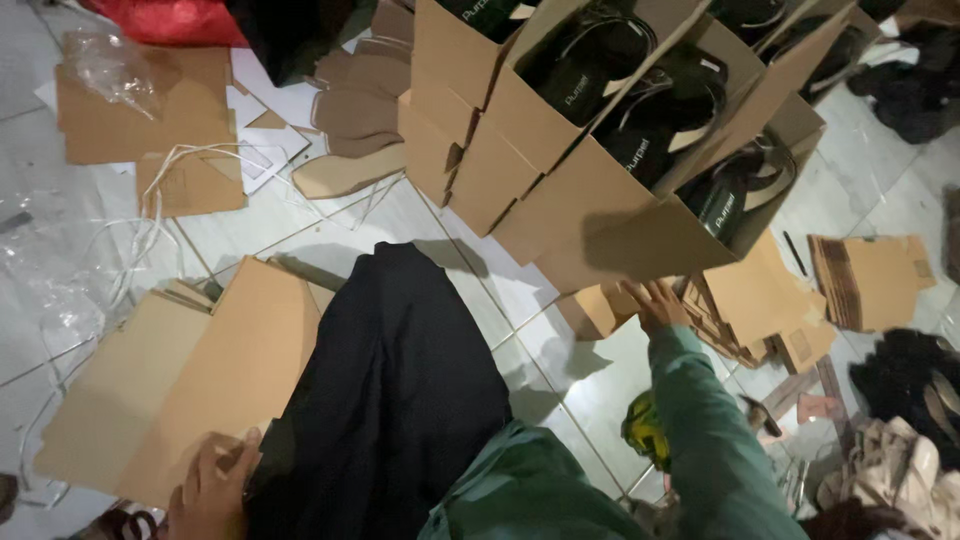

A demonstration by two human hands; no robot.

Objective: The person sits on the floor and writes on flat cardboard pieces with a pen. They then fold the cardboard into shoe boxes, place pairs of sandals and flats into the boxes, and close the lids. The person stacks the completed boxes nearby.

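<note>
Two hands were in view over a tiled floor [420, 225]. Left hand [212, 485] rested on the near edge of flat cardboard sheets [190, 380], fingers curled over the top sheet in a grip. Right hand [655, 303], at the end of a green sleeve [715, 430], touched a small folded cardboard piece [605, 308]; whether it gripped the piece could not be determined. Just beyond the right hand stood open boxes [610, 200] holding dark sandals [690, 100]. Between the hands lay black cloth [395, 390].
</note>
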